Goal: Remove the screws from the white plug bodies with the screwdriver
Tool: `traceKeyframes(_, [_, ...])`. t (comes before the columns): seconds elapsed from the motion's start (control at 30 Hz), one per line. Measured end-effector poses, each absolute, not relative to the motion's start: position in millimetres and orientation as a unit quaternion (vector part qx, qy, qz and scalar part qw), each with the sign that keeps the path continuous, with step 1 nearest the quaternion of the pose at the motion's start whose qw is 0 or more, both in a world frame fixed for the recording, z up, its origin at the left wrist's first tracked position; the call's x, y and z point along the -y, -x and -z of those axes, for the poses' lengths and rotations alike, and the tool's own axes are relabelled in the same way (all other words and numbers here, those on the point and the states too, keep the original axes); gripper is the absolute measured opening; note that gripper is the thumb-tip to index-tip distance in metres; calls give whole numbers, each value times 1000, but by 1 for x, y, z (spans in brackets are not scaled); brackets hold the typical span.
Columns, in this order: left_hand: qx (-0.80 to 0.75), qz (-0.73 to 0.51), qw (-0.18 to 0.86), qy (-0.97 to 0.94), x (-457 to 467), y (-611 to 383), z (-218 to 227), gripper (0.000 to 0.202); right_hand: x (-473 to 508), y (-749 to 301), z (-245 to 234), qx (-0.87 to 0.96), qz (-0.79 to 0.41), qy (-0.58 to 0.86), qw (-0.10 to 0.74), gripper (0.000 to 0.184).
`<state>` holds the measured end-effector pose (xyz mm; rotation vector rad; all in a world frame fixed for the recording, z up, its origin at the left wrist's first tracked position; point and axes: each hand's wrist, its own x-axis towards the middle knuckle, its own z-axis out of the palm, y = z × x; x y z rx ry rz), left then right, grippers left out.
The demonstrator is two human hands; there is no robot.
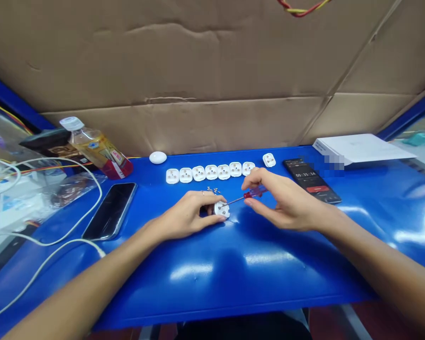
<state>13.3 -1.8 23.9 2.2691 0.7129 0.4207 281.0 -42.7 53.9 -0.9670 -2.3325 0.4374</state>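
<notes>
- In the head view, your left hand [186,216] is closed around a round white socket piece [222,209], which sits at its fingertips; you cannot tell from here whether the piece touches the blue workbench [233,278].
- Your right hand [286,198] pinches a small screwdriver [255,191] by its red handle, between thumb and fingers.
- The screwdriver's long axis runs almost level, pointing left from your right hand, with its tip at the face of the piece.
- Your left hand is the nearer to the piece; your right hand stays at the handle end.
- Just beyond your grip lie small metal screws [212,190] and a row of seven white socket pieces [210,173], with one more [269,160] off to the right.
- To the right of your grip, a timer phone [311,180] lies on the bench; to the left, a dark smartphone [109,211] and a plastic bottle [97,148].
</notes>
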Motion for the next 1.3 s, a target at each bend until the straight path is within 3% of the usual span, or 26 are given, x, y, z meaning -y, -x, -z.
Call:
traceKeyframes(0.2, [-288,-163,360,-872,2,-13,-25,33,44,-277,-51,876,-96,363,301,7])
traceKeyframes(0.37, [-292,-166,361,-870,2,-13,-25,34,44,-277,-52,869,-131,357,317,21])
traceKeyframes(0.57, [-291,-162,358,-872,2,-13,-24,37,44,-278,-48,856,-95,400,313,8])
traceKeyframes(0.7, [-297,-156,359,-871,2,-14,-26,37,45,-277,-48,865,-120,364,324,24])
traceKeyframes(0.87, [-298,-158,355,-872,3,-14,-26,37,44,-277,-47,851,-86,414,311,10])
traceKeyframes(1.03, [-288,-164,349,-877,2,-13,-25,37,45,-277,-48,863,-104,363,336,25])
traceKeyframes(1.2, [-291,-162,351,-875,3,-13,-25,37,45,-276,-47,854,-71,408,316,12])
traceKeyframes(1.3, [-292,-159,359,-872,3,-14,-26,37,45,-276,-45,854,-71,383,344,16])
